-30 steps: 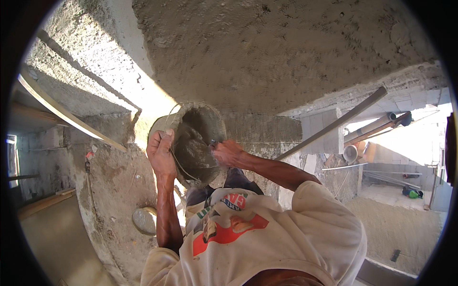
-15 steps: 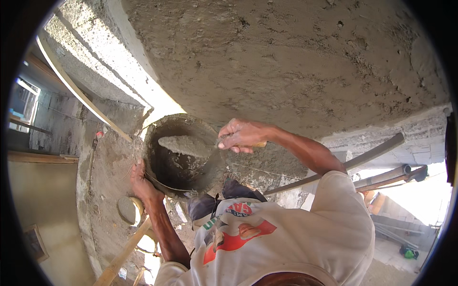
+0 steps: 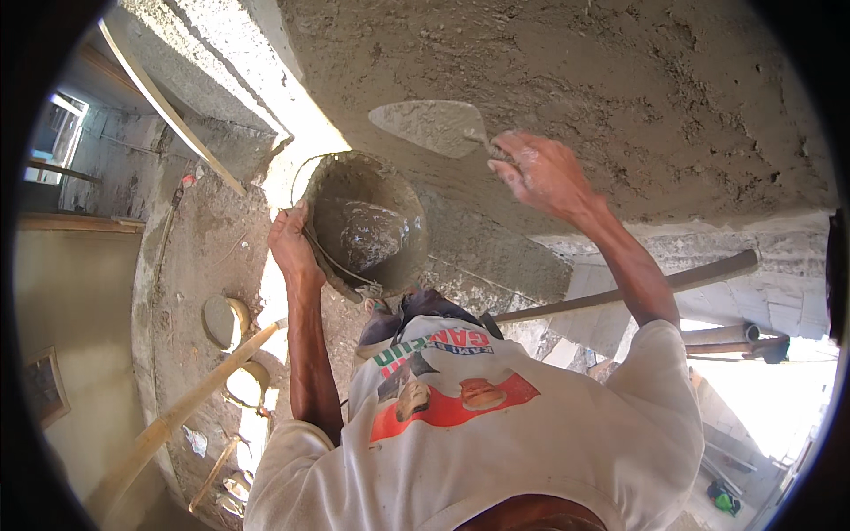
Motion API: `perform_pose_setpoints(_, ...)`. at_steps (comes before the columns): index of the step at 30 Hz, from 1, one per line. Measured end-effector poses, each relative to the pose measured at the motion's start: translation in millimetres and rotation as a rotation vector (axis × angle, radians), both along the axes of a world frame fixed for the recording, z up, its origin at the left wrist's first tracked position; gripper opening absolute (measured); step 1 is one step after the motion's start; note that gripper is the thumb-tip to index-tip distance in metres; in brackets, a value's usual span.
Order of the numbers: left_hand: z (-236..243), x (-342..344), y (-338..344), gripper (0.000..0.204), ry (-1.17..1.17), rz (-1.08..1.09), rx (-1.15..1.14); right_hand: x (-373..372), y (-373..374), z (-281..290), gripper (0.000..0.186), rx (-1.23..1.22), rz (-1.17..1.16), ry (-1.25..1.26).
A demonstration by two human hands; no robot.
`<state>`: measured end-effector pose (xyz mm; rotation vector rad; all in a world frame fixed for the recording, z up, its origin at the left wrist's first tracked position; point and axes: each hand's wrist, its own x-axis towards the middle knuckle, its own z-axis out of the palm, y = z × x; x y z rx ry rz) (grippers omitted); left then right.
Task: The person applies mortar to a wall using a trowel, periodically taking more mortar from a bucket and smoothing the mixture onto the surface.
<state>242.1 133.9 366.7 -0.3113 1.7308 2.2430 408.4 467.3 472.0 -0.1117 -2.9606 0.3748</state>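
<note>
My left hand (image 3: 290, 246) grips the rim of the bucket (image 3: 367, 226), fingers curled over its near edge, holding it up tilted so its mouth faces me; wet mortar coats the inside. A wire handle loops along the rim by my thumb. My right hand (image 3: 542, 173) is closed around the handle of the trowel (image 3: 431, 126), raised above and to the right of the bucket, well clear of it. The blade points left, its flat face smeared grey, and lies close against the rough plastered ceiling (image 3: 620, 80); whether it touches I cannot tell. My white shirt (image 3: 496, 434) with a red print fills the lower part of the view. Below the bucket a wooden pole (image 3: 177, 416) slants across the floor, and a grey pipe (image 3: 620, 292) runs off to the right behind my right forearm. Two round pans (image 3: 226, 320) sit on the dusty floor to the left
</note>
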Motion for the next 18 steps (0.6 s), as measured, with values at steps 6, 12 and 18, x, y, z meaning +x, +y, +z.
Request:
perform_pose_setpoints(6, 13.9, 2.6, 1.6, 0.012, 0.02, -0.25, 0.139, -17.1, -111.5, -167.4, 0.029, 0.219, 0.052, -0.238)
perform_pose_setpoints(12, 30.3, 1.6, 6.5, 0.023, 0.085, -0.277, 0.159, -10.8, -142.9, -180.7, 0.03, 0.067, 0.092, -0.316)
perform_pose_setpoints(18, 27.0, -8.4, -7.9, 0.023, 0.109, -0.281, 0.119, -12.1, -160.3, -189.3, 0.029, -0.036, 0.271, -0.377)
